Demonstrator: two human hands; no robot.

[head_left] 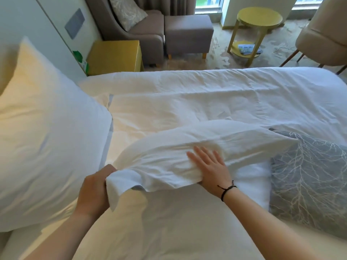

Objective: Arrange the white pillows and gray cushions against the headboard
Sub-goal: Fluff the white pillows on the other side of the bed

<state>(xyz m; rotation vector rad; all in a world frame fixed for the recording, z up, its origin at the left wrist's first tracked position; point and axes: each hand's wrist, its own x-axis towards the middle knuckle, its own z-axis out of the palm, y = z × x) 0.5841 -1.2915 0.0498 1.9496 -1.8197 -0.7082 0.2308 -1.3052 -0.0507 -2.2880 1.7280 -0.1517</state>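
Observation:
A white pillow (187,147) lies lifted across the middle of the bed. My left hand (93,190) grips its near corner, fingers closed on the loose pillowcase flap. My right hand (210,166) rests flat on the pillow's side, fingers spread, palm pressing the fabric. A second, larger white pillow (43,136) stands propped at the left, at the head of the bed. A gray cushion (308,177) with a pale branch pattern lies at the right, partly on another white pillow (251,181) that peeks out under it.
The white duvet (225,91) covers the bed. Beyond it stand a yellow nightstand (114,55), a gray armchair (142,32) holding a patterned cushion (127,10), a gray ottoman (187,32), a round yellow side table (259,19) and a beige chair (323,34).

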